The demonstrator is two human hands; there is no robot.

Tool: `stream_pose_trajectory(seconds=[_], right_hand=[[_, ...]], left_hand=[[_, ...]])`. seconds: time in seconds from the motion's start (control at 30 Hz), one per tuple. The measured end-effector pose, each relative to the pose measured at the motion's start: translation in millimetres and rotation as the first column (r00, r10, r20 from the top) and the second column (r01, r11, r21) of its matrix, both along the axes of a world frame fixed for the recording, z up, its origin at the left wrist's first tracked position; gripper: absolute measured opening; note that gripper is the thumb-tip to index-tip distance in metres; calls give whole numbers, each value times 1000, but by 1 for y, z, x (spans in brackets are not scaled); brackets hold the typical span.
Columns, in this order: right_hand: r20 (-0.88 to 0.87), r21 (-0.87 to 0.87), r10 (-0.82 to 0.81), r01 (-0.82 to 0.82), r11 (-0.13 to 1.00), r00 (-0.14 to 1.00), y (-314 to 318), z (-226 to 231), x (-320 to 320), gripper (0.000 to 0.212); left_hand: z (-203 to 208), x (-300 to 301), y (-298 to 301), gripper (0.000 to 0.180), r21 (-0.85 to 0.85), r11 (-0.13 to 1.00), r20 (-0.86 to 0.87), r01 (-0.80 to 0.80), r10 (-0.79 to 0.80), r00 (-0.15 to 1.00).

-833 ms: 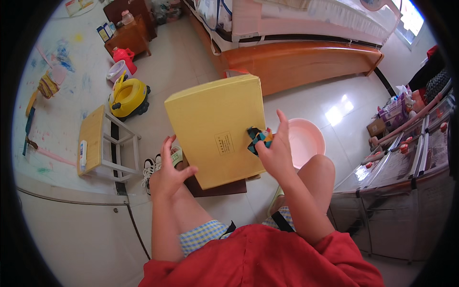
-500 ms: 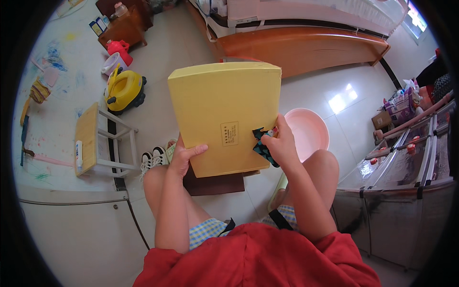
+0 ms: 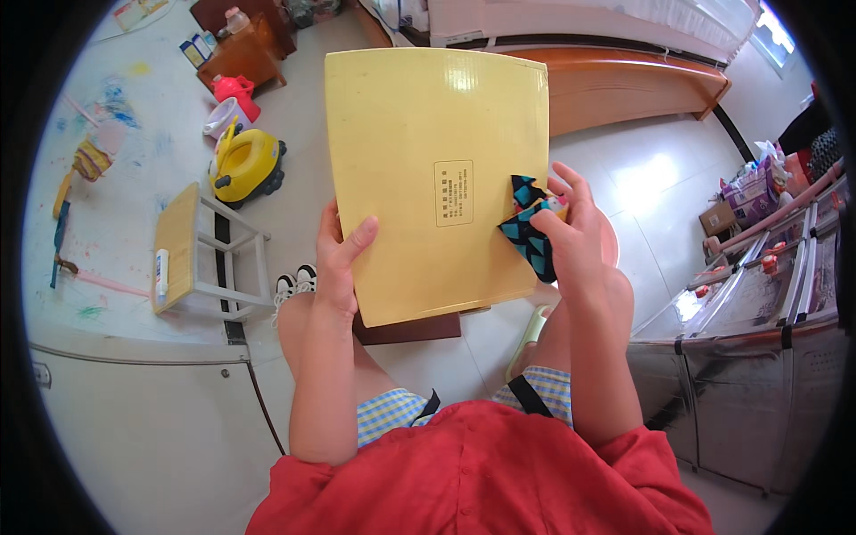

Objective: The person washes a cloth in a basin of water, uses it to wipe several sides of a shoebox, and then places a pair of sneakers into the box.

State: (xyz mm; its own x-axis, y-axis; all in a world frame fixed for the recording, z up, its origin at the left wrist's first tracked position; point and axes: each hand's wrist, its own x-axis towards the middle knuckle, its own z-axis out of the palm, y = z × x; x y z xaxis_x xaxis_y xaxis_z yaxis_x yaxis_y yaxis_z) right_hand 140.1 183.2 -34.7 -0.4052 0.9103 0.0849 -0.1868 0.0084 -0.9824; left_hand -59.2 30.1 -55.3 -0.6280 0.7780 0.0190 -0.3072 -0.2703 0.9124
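Note:
A large, flat yellow cardboard box (image 3: 401,178) is held up in front of me, its broad face toward me with a small printed label patch. My left hand (image 3: 341,259) grips its left edge, thumb on the face and fingers behind. In my right hand (image 3: 575,227) is a bunched dark cloth (image 3: 530,232) with a teal pattern, pinched near the box's right edge. The cloth lies against the face of the box. Part of my right fingers is hidden behind the cloth.
Behind the box, a pink basin (image 3: 609,241) is partly hidden. A wooden-topped stool (image 3: 178,245) and a yellow potty (image 3: 245,165) stand on the left. A wooden bed (image 3: 624,85) is at the back; a metallic cabinet (image 3: 740,392) is at the right. A dark brown item (image 3: 410,329) sits below the box.
The box has risen and turned its face more squarely toward me. My right hand and the cloth have moved up and to the right, with the fingers lifted more.

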Motion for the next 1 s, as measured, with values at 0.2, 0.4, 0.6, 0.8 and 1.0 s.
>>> stream_pose_trajectory(seconds=[0.2,0.4,0.6,0.8,1.0], right_hand=[[65,78,-64,58,995,996,-23,30,11,53],[-256,-66,-12,-6,998,967,-26,32,26,43],[81,-115,106,-96,989,991,-29,40,28,52],[-83,-203,633,-635,745,770,-44,9,6,63],[-42,-389,731,-685,616,681,-36,-36,9,43]], left_hand=[[21,7,-21,63,13,999,-17,-52,53,998],[-11,-13,-56,60,130,991,-33,-15,20,999],[-24,-21,-85,68,440,898,264,-29,-98,960],[-39,-21,-91,67,443,893,264,83,-218,940],[-28,-21,-103,57,167,978,390,128,-185,902]])
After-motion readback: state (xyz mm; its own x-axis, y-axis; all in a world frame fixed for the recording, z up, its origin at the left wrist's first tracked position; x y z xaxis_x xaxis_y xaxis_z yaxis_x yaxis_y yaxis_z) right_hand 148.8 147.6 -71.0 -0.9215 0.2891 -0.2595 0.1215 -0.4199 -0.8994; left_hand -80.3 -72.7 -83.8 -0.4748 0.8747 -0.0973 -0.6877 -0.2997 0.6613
